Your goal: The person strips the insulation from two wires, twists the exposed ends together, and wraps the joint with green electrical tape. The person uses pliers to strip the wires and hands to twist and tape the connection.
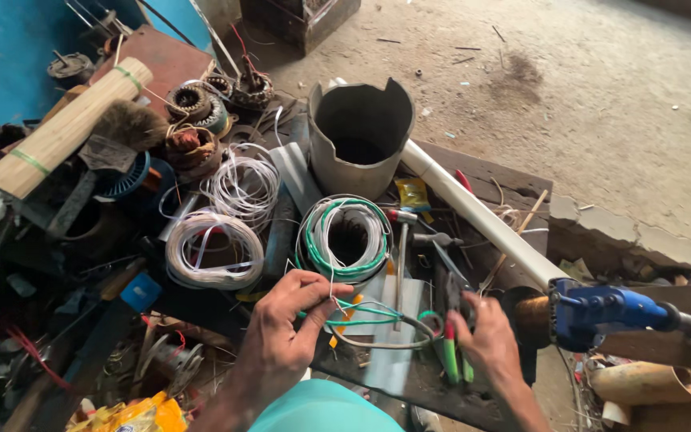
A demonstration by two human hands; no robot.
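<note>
Cluttered bench, non-work items only.
Grey metal bucket (359, 136) centre; white pipe (473, 212) slants right toward blue winder (613, 312); bamboo stick bundle (69, 128) left; white wire coil (214, 250) beside it.

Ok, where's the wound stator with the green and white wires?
Head view, centre: the stator sits before the grey metal housing, just above the left hand.

wire coil (344, 238) before bucket (359, 136), pipe (477, 214) right
</note>
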